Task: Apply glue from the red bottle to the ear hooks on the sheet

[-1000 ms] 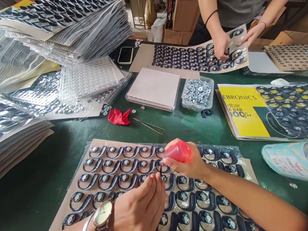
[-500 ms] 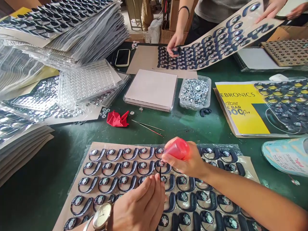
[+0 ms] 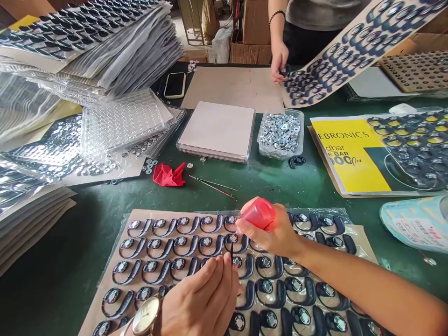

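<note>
My right hand (image 3: 280, 235) is wrapped round a small red squeeze bottle (image 3: 259, 213), tipped with its nozzle end down to the left. Below it, my left hand (image 3: 205, 294), with a watch (image 3: 146, 313) on the wrist, pinches a thin dark pointed tool (image 3: 231, 252); its kind is unclear. The tool's tip and the nozzle end meet over one dark earphone part (image 3: 232, 239) with a round silver speaker. That part lies in a brown sheet (image 3: 121, 291) carrying rows of similar curved ear-hook pieces. Both hands cover some of the rows.
A clear tub (image 3: 281, 135) of metal discs stands beyond my hands, near a stack of white-topped trays (image 3: 217, 130). Tweezers (image 3: 213, 185) and a red cloth (image 3: 169, 174) lie closer. Tall tray stacks (image 3: 115, 56) rise at left. Opposite, another person's hand (image 3: 279, 60) handles a raised parts sheet (image 3: 350, 51).
The person opposite has lifted their sheet and moved it to the right, baring brown board beneath. My hands, bottle and tool hold nearly the same place; the view shifts slightly.
</note>
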`<state>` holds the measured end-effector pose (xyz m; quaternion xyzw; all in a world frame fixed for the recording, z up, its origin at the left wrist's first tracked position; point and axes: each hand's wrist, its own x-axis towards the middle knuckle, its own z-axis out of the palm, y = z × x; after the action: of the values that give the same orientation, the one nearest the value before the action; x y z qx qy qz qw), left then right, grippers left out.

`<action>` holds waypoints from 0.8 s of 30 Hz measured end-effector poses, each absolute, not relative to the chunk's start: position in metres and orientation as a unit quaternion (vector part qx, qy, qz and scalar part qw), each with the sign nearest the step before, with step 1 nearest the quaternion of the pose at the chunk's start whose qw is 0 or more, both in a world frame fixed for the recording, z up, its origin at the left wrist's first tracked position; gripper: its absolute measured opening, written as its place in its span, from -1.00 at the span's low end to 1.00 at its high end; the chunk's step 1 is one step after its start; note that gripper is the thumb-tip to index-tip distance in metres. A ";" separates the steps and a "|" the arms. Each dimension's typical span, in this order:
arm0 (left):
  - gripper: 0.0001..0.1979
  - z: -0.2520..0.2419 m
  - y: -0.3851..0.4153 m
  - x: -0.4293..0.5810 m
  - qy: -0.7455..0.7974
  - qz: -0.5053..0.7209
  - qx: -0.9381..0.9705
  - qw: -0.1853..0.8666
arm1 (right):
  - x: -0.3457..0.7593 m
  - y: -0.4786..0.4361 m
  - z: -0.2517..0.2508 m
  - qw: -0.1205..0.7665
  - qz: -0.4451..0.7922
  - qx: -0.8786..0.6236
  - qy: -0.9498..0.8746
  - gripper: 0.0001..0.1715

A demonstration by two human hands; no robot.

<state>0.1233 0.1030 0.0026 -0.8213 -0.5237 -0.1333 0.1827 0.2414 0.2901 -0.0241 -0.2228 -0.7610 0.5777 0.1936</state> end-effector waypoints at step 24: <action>-0.71 -0.004 0.101 0.114 -0.577 -0.248 -0.777 0.047 | 0.246 0.291 -0.026 0.182 0.581 -0.229 -0.759 -0.65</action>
<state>0.1137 0.1009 -0.0044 -0.7766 -0.5773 -0.2479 0.0470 0.2457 0.2906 -0.0260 -0.2294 -0.7595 0.5808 0.1823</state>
